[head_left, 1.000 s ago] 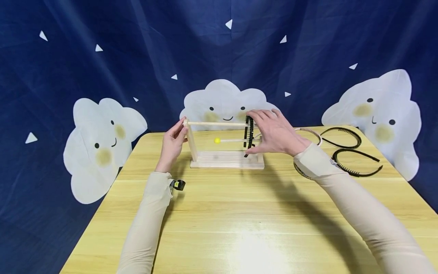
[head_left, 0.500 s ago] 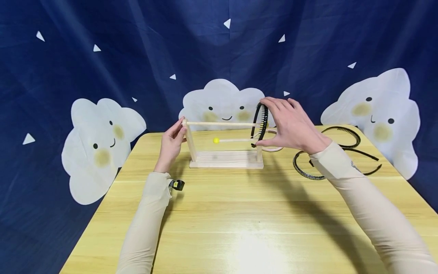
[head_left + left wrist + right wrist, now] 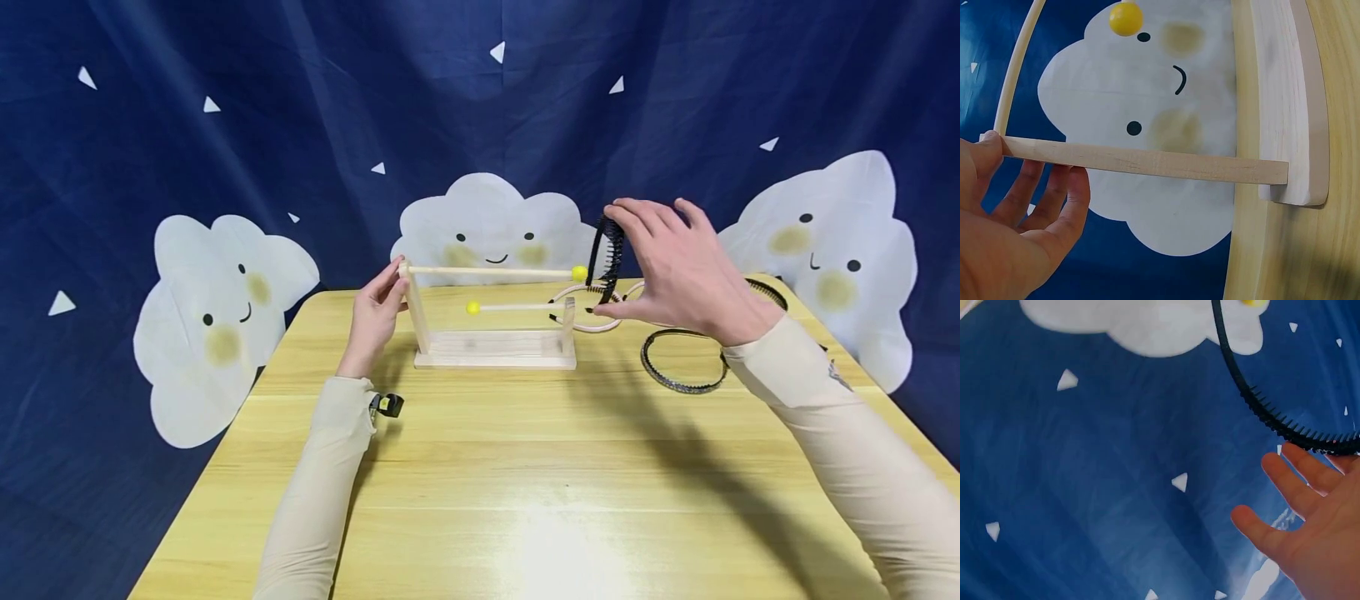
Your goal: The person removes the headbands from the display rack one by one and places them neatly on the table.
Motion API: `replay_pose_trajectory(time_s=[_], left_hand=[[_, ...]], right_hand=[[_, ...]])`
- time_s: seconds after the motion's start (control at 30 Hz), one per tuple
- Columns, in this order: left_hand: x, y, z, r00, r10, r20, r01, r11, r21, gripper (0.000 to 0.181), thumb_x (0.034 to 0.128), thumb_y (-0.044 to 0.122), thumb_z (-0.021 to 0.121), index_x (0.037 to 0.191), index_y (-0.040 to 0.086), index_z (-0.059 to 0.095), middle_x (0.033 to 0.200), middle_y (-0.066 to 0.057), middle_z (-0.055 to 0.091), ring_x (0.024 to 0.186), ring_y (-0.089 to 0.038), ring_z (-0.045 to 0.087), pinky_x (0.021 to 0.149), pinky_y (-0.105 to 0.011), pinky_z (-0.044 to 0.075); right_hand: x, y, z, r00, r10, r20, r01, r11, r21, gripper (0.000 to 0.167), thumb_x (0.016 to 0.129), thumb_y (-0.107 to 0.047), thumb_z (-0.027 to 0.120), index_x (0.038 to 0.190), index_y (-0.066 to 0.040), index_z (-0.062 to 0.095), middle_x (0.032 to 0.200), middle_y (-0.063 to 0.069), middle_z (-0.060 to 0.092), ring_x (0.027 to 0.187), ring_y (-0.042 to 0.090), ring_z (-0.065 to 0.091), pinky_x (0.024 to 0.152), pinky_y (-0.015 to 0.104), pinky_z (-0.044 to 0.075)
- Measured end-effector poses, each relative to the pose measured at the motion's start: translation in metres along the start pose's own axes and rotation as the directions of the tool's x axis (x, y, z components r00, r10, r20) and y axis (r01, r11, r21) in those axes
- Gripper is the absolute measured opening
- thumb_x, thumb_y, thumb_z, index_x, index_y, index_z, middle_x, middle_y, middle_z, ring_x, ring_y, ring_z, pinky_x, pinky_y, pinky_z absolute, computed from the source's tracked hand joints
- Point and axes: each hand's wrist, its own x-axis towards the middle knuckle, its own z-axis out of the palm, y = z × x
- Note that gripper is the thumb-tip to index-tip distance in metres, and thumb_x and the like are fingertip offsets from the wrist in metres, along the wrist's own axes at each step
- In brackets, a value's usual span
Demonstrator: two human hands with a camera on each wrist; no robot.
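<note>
My right hand (image 3: 678,271) holds a black toothed headband (image 3: 613,250) upright, just right of the yellow ball (image 3: 580,273) that ends the upper rod of a wooden stand (image 3: 495,360). In the right wrist view, several fingertips lie against the outer side of the black headband (image 3: 1260,411); the thumb is out of that view. My left hand (image 3: 375,312) grips the top of the stand's left post (image 3: 1141,161), where the upper rod (image 3: 1015,75) joins it. A lower rod (image 3: 517,307) from the right post points left, with its own yellow ball (image 3: 473,307).
A white headband (image 3: 596,329) lies behind the stand's right end. Right of the stand, a glittery dark headband (image 3: 678,387) lies on the wooden table (image 3: 480,467). Another black headband (image 3: 772,292) is partly hidden by my right hand and arm. A dark blue cloud-printed curtain (image 3: 337,100) hangs behind.
My right hand has carried the black headband right and up, from around the upper rod to beyond its end ball. My left hand has stayed on the stand.
</note>
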Motion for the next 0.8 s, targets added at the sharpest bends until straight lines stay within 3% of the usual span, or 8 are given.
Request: replay_pose_trajectory(time_s=[0.27, 0.4, 0.63, 0.73, 0.8], left_hand=[[-0.001, 0.0, -0.001, 1.0, 0.001, 0.005, -0.001, 1.0, 0.011, 0.047, 0.1059, 0.022, 0.057, 0.152, 0.017, 0.051, 0.145, -0.017, 0.058, 0.111, -0.009, 0.061, 0.084, -0.024, 0.057], [-0.003, 0.006, -0.001, 1.0, -0.012, 0.013, 0.012, 1.0, 0.008, 0.047, 0.1063, 0.021, 0.056, 0.152, 0.017, 0.05, 0.147, -0.015, 0.057, 0.111, -0.008, 0.06, 0.089, -0.033, 0.057], [-0.001, 0.001, 0.0, 1.0, 0.003, -0.002, -0.003, 1.0, 0.01, 0.047, 0.1057, 0.022, 0.057, 0.152, 0.017, 0.051, 0.147, -0.015, 0.058, 0.112, -0.008, 0.061, 0.089, -0.033, 0.058], [-0.001, 0.001, 0.0, 1.0, 0.001, -0.004, -0.001, 1.0, 0.013, 0.047, 0.1058, 0.022, 0.057, 0.152, 0.017, 0.051, 0.147, -0.016, 0.057, 0.113, -0.01, 0.06, 0.09, -0.035, 0.058], [-0.001, 0.001, 0.0, 1.0, -0.005, -0.006, 0.005, 1.0, 0.011, 0.047, 0.1058, 0.023, 0.057, 0.152, 0.018, 0.051, 0.147, -0.015, 0.058, 0.113, -0.01, 0.06, 0.089, -0.031, 0.057]], right_hand=[[-0.02, 0.016, -0.003, 0.997, -0.053, 0.054, 0.059, 0.992, -0.112, 0.119, 0.059, -0.068, 0.083, 0.148, 0.001, 0.046, 0.145, 0.023, 0.052, 0.131, 0.041, 0.048, 0.109, 0.069, 0.03], [-0.032, 0.024, 0.008, 0.988, -0.097, 0.123, 0.118, 0.977, -0.178, 0.121, 0.056, -0.069, 0.084, 0.147, 0.002, 0.047, 0.142, 0.025, 0.054, 0.131, 0.041, 0.049, 0.107, 0.07, 0.032], [-0.048, 0.012, 0.036, 0.933, -0.149, 0.327, 0.24, 0.936, -0.259, 0.122, 0.056, -0.074, 0.083, 0.146, 0.001, 0.05, 0.142, 0.023, 0.056, 0.133, 0.041, 0.05, 0.111, 0.068, 0.034], [-0.054, 0.003, 0.051, 0.912, -0.215, 0.349, 0.322, 0.903, -0.286, 0.122, 0.05, -0.074, 0.086, 0.141, 0.0, 0.053, 0.135, 0.022, 0.059, 0.126, 0.04, 0.054, 0.109, 0.066, 0.037], [-0.058, -0.003, 0.06, 0.892, -0.258, 0.371, 0.384, 0.865, -0.322, 0.124, 0.046, -0.077, 0.086, 0.138, -0.001, 0.055, 0.132, 0.021, 0.06, 0.123, 0.039, 0.056, 0.107, 0.065, 0.04]])
